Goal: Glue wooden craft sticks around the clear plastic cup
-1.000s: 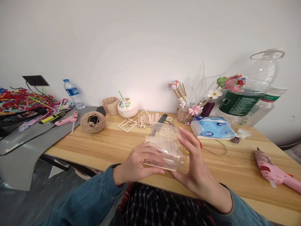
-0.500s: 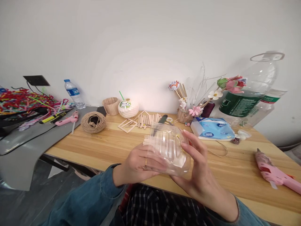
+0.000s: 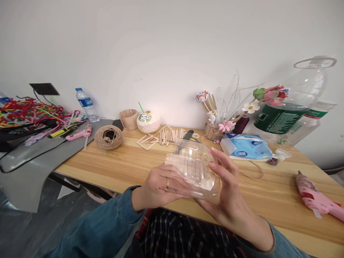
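Between my hands is a clear plastic cut-off bottle bottom (image 3: 197, 168), tilted on its side above the table's front edge, its open end to the left. My left hand (image 3: 163, 184), with a gold ring, is closed round its lower left part, some fingers showing through the plastic. My right hand (image 3: 228, 182) grips the closed end, fingertips on the upper side and thumb below. Pale craft sticks (image 3: 168, 159) show at the open end; whether they are inside or behind it I cannot tell. More craft sticks (image 3: 172, 136) lie behind on the table.
On the left are a twine roll (image 3: 108, 137), a pink glue gun (image 3: 79, 133) and a water bottle (image 3: 87, 104). Behind stand a stick-sided cup (image 3: 128, 120) and a white coconut (image 3: 148, 123). Rightward are a tissue pack (image 3: 248, 146), a large bottle (image 3: 281, 118) and another glue gun (image 3: 314, 197).
The view has shifted slightly, so the table things appear a little further right. The bottle bottom has turned slightly in my hands, and both hands keep their hold.
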Tool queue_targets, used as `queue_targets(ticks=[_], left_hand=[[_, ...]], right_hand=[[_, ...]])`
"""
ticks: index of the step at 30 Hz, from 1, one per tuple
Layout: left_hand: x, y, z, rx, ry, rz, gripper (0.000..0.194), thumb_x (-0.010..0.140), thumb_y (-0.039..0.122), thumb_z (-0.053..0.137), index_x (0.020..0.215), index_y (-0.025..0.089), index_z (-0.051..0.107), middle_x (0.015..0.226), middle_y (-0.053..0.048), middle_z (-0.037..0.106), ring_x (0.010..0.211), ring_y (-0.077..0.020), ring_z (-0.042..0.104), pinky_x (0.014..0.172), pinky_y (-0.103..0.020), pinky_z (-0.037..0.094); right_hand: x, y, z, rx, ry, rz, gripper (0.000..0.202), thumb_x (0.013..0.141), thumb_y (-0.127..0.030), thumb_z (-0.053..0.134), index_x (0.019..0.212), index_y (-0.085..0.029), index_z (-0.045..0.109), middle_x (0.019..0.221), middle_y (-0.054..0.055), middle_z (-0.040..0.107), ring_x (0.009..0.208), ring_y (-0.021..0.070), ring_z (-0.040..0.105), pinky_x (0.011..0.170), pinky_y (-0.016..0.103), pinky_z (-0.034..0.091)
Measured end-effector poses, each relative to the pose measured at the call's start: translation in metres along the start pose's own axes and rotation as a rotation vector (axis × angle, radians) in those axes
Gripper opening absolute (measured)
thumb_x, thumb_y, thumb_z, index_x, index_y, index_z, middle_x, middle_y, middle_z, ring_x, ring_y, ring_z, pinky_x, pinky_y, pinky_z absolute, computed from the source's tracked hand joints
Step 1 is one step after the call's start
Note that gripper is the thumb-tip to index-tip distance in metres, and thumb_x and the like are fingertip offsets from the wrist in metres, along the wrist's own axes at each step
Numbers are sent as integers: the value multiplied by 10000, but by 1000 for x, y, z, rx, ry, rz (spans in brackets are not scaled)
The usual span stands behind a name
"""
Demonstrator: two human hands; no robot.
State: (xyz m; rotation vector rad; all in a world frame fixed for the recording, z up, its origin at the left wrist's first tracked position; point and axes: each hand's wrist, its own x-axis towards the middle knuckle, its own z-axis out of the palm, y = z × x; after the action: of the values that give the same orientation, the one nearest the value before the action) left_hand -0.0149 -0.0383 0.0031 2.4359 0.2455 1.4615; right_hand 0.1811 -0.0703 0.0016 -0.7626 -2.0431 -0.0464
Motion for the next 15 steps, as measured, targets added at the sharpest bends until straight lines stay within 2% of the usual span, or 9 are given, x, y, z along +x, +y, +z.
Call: queue_targets(ticks=[7,10,12,15], left_hand=[[-2,1,0,-10,-23,-91,57,777,188,676,785,145,712,757,-78,744,694,-161,686,645,-274,548],[-2,1,-2,61,-51,-100,76,791,204,660,806,151,712,751,-75,738,713,-164,679,669,-281,538],[-3,-1,-5,153,-108,-102,84,809,199,633,808,157,707,768,-69,733,748,-168,674,705,-295,525],[-1,-3,-12,287,-294,-152,96,832,176,587,826,160,681,828,-53,724,814,-170,662,749,-296,500]], right_hand=[[-4,4,6,-27,38,26,827,708,-155,677,1371,-215,187,1407,133,227,1345,269,234,1073,463,322],[-5,5,8,-57,15,57,868,722,-213,686,1398,-192,142,1421,158,209,1358,276,207,1082,486,303],[-6,5,7,-79,-29,82,914,729,-276,694,1418,-169,103,1443,179,177,1370,287,178,1084,503,295],[-7,7,4,-98,-103,137,931,750,-376,678,1432,-164,81,1461,192,144,1374,301,167,1068,522,312]])
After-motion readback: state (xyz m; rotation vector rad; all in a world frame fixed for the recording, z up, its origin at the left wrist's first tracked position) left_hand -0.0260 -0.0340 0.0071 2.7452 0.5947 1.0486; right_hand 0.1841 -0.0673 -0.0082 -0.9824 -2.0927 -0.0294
